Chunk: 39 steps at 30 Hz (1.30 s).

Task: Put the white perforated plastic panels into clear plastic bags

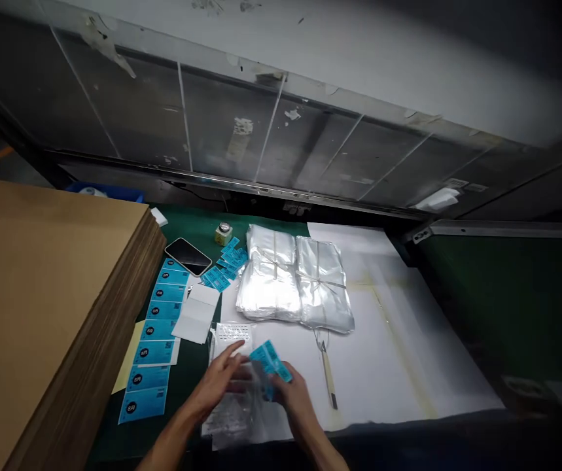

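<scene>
**Work Surface Inventory, Head View**

Item one: the left hand [222, 381], fingers spread and lying over a clear plastic bag [234, 418] at the near edge of the green-topped surface [192, 226]. Item two: the right hand [296, 394], fingers closed together on a small bunch of blue labels [269, 361], which sit just beside the left hand. The film and the motion blur the view here, so the left grip may or may not be clamped on the bag; the right appears clamped on the labels. The bag and labels lie between the hands, above a large white sheet [383, 340].

On that sheet: two stacks of silver foil bags [271, 273] tied with string, side by side, and a wooden-handled knife [328, 378] just right of the right hand. A card of small white stickers [234, 337] lies just above the left hand.

To the left: a row of blue cards [156, 333] laid edge to edge, overlapping a yellow sheet [128, 358], with a folded white paper [196, 314] beside them. Farther back: a phone [187, 256], a small jar [223, 233] and a loose pile of small blue labels [226, 265]. A tall stack of brown cardboard sheets [40, 314] fills the left side.
</scene>
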Each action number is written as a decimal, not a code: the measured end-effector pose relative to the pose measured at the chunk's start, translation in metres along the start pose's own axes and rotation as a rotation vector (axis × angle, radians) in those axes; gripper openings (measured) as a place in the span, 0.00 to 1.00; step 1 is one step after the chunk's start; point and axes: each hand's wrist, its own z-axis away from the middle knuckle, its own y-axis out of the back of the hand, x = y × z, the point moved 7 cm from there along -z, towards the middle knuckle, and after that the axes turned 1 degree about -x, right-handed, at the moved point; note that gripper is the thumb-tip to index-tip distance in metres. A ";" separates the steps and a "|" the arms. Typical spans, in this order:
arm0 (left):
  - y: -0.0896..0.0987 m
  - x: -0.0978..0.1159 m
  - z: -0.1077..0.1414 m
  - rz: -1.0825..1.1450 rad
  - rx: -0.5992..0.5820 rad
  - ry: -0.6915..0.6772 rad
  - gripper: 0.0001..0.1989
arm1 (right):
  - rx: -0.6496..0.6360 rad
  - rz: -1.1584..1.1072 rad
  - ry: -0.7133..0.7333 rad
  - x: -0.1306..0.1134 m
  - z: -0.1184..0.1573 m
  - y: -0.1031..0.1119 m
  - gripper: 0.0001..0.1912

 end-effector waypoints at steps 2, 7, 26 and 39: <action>-0.009 -0.013 -0.010 0.146 0.038 0.129 0.35 | 0.197 0.071 0.106 0.001 -0.002 0.026 0.16; -0.035 -0.009 -0.045 0.040 0.080 0.160 0.38 | 0.569 0.262 0.175 0.008 -0.003 0.078 0.24; -0.123 -0.042 -0.104 -1.311 0.054 -0.550 0.19 | 0.734 0.715 0.138 0.019 0.000 0.210 0.24; -0.133 -0.073 -0.127 -1.293 0.640 -0.507 0.26 | -0.036 1.115 0.143 -0.019 -0.023 0.238 0.10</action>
